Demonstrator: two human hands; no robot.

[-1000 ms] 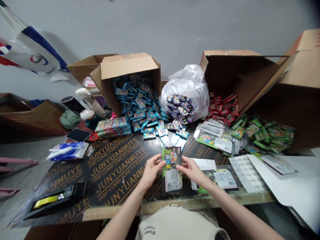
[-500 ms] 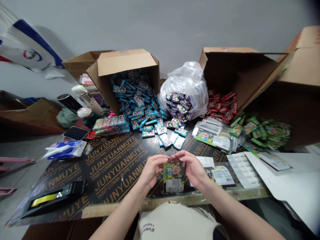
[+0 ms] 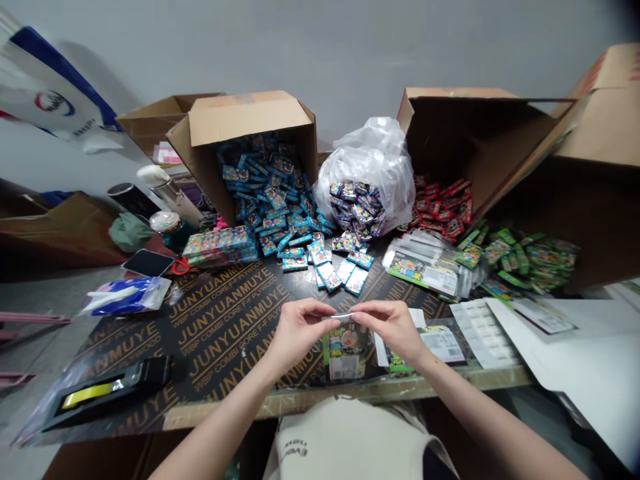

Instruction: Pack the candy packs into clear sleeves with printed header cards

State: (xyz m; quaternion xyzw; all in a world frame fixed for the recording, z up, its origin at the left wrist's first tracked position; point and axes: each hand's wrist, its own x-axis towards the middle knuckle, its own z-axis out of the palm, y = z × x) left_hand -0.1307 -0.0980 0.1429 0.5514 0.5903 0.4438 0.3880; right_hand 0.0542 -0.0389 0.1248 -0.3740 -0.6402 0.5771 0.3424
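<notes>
1. Closest up, the left hand (image 3: pixel 300 335) and right hand (image 3: pixel 391 327) are held together over the board, thumbs and fingertips pinching a thin white strip (image 3: pixel 343 315) from either end, so it's stretched between them.
2. Right under the strip, a colourful card-backed packet (image 3: pixel 345 355) lies flat on a black JUNYUANMUYE plywood board (image 3: pixel 227 320), with a similar green-edged packet (image 3: pixel 425 348) at about 3 o'clock.
3. Around 9 o'clock there's a black case (image 3: pixel 115 380) in a clear bag, and a white sheet (image 3: pixel 550 353) sits at 3 o'clock.
4. Further out, loose blue packets (image 3: pixel 270 200) spill from a tipped cardboard box (image 3: pixel 240 123) at 11 o'clock.
5. At 12 to 1 o'clock, purple packets (image 3: pixel 357 210) lie against a clear plastic bag (image 3: pixel 373 163), then red packets (image 3: pixel 440 213) and green packets (image 3: pixel 525 257) pile up at 2 o'clock.
</notes>
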